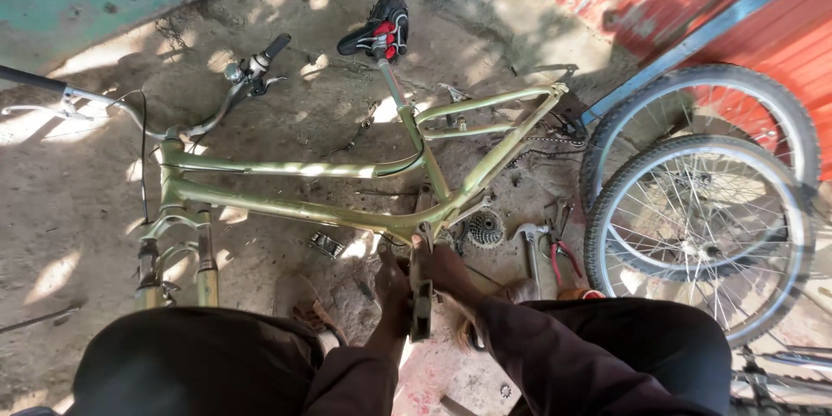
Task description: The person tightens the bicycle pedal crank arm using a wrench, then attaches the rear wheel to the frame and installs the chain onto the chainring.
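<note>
Olive-green metal makes up the bicycle frame (347,169), which is laid on its side on the sandy ground (78,208), wheels removed, with the handlebar (173,113) to the left and the black-and-red saddle (379,30) towards the far side.

In the head view, both hands are seen low in the middle, directly below the frame's bottom bracket (422,230). A dark crank arm (421,299) is held between them; its long axis runs almost straight towards and away from the wearer, its far end meeting the bracket. The left hand (392,282) is closed around the crank's left side, wrist straight and forearm reaching up from the lap. The right hand (446,270) is pressed against the crank's upper right, nearer to the bracket, fingers curled over it. The two hands are thus close together, clamped on the same part; whether a tool is also gripped cannot be told.

Just right of the hands a sprocket cluster (485,228), a hammer (530,247) and red-handled pliers (563,256) are laid on the ground. Two spoked wheels (693,225) are stacked further right, near a red corrugated wall (693,0).
</note>
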